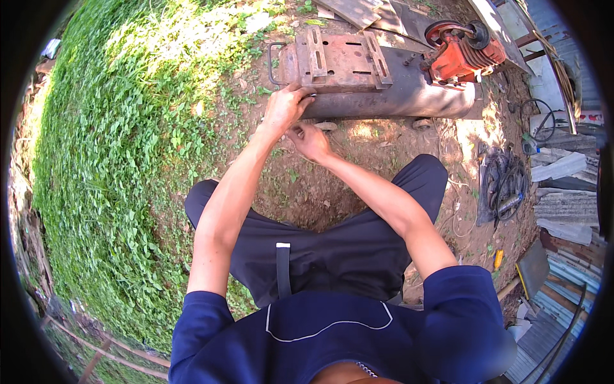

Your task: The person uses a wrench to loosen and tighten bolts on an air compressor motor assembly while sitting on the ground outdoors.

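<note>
A dark, weathered cylindrical tank (396, 102) lies across the dirt, with a rusty slotted steel mounting plate (339, 59) and a metal handle (271, 63) at its left end. A red compressor head (457, 61) with a black pulley sits on the tank's right. My left hand (284, 110) is at the plate's lower left corner, fingers curled around something I cannot make out. Just below it, under the tank's left end, my right hand (310, 142) has its fingers bent in; what they hold is hidden.
Green ground plants (115, 192) spread along the left. At right lie coiled black hoses (499, 185), a yellow-handled tool (498, 258) and corrugated metal sheets (563, 205). Boards (352, 13) rest behind the tank. I sit on the dirt (326, 192) with bent knees.
</note>
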Available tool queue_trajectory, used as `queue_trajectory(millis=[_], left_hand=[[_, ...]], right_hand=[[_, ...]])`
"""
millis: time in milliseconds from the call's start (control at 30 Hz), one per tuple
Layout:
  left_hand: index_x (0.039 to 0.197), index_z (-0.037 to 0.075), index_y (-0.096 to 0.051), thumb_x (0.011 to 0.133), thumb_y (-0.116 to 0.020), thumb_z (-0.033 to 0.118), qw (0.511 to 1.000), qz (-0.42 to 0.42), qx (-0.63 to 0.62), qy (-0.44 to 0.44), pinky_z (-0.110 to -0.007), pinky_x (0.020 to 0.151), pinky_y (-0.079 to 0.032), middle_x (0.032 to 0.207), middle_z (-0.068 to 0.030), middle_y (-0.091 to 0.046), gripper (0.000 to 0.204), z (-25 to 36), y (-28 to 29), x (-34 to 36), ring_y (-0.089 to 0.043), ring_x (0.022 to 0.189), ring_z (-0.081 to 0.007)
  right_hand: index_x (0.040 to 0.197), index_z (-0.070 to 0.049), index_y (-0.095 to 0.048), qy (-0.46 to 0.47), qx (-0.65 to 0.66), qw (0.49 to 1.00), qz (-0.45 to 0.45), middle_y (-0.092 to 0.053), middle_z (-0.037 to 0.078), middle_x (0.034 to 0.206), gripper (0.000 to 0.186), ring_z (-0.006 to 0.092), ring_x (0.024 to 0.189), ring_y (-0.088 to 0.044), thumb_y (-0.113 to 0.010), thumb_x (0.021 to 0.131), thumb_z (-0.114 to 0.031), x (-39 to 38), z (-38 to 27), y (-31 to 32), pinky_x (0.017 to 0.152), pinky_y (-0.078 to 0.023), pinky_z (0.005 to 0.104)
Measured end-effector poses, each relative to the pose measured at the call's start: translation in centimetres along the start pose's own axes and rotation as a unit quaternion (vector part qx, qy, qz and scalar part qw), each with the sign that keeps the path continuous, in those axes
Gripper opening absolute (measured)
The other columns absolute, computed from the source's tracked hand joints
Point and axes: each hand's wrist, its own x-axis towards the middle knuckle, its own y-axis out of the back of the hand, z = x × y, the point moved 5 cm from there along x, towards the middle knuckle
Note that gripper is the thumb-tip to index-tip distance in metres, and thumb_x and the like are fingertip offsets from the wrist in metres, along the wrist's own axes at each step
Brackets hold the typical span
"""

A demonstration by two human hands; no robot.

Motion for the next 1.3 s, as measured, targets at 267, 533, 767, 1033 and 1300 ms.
queue_trajectory(millis=[267,533,767,1033,1300], left_hand=[[0.091,0.011,-0.075,0.078,-0.075,0.026,0.995,0.073,-0.067,0.016,-0.038,0.074,-0.053,0.092,-0.0096,-0.068,0.02,-1.1,-0.7,-0.1,-0.067,0.085,-0.0299],[0.091,0.008,-0.074,0.079,-0.075,0.025,0.986,0.097,-0.089,0.098,-0.036,0.075,-0.053,0.086,-0.0118,-0.069,0.02,0.1,-1.1,-0.9,-0.069,0.084,-0.0277],[0.094,0.005,-0.073,0.083,-0.073,0.019,0.973,0.173,-0.106,0.114,-0.033,0.075,-0.053,0.086,-0.0125,-0.071,0.018,-1.2,-1.7,-3.0,-0.07,0.078,-0.0265],[0.095,0.002,-0.072,0.087,-0.071,0.019,0.894,0.211,-0.309,0.246,-0.03,0.064,-0.055,0.079,-0.0099,-0.071,0.018,-1.8,-5.7,-3.9,-0.07,0.072,-0.0158],[0.11,-0.006,-0.06,0.095,-0.062,0.02,0.706,0.207,-0.601,0.313,-0.03,0.073,-0.059,0.098,-0.0161,-0.067,0.03,-0.5,-9.2,-4.0,-0.07,0.088,-0.0238]], right_hand=[[0.129,-0.004,-0.05,0.038,0.207,0.976,0.061,-0.06,0.012,0.12,0.048,0.0263,0.106,-0.06,-0.064,0.089,-0.026,7.5,1.4,-7.1,0.095,-0.046,0.0398],[0.135,-0.006,-0.043,0.101,0.359,0.926,0.059,-0.055,0.014,0.123,0.059,0.0248,0.116,-0.054,-0.067,0.085,-0.027,8.4,2.8,-11.1,0.099,-0.042,0.039],[0.109,-0.005,-0.064,0.031,0.085,0.989,0.115,-0.068,0.023,0.098,0.042,0.0383,0.096,-0.065,-0.062,0.082,-0.037,5.3,1.8,-7.5,0.083,-0.051,0.0459],[0.098,-0.006,-0.066,-0.082,0.012,0.982,0.172,-0.069,0.02,0.085,0.03,0.037,0.084,-0.068,-0.06,0.085,-0.033,1.9,7.4,-3.6,0.075,-0.053,0.0487],[0.095,-0.009,-0.068,0.071,-0.379,0.912,0.138,-0.068,0.015,0.081,0.032,0.0304,0.082,-0.068,-0.063,0.088,-0.039,-0.7,7.9,12.1,0.068,-0.055,0.0436]])
